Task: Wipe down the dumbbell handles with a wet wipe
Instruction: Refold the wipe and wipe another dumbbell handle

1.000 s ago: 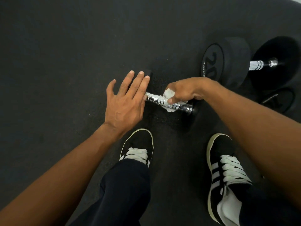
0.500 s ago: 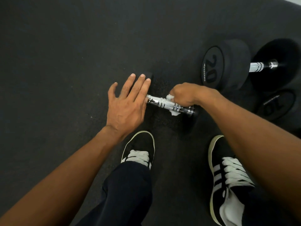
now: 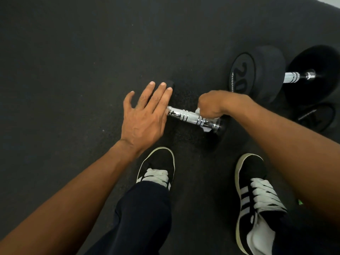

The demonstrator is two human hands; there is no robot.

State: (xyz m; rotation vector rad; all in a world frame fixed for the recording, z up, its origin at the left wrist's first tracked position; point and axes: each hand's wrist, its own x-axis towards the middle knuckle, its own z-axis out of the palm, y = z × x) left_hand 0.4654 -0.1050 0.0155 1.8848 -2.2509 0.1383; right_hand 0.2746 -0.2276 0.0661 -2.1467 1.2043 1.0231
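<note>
A small dumbbell lies on the dark floor, its chrome handle slanting down to the right. My left hand lies flat with straight fingers on the dumbbell's black left head, which it mostly hides. My right hand grips the white wet wipe around the right end of the handle, next to the right head. Only scraps of the wipe show beside and under the fist.
A black dumbbell marked 20 with a chrome handle lies at the upper right. Another dark weight plate sits below it, beside my right forearm. My two black shoes stand near the handle on the rubber floor.
My right hand has slid the wipe along the handle from its middle to the right end, uncovering more chrome. My left hand has stayed on the left head.
</note>
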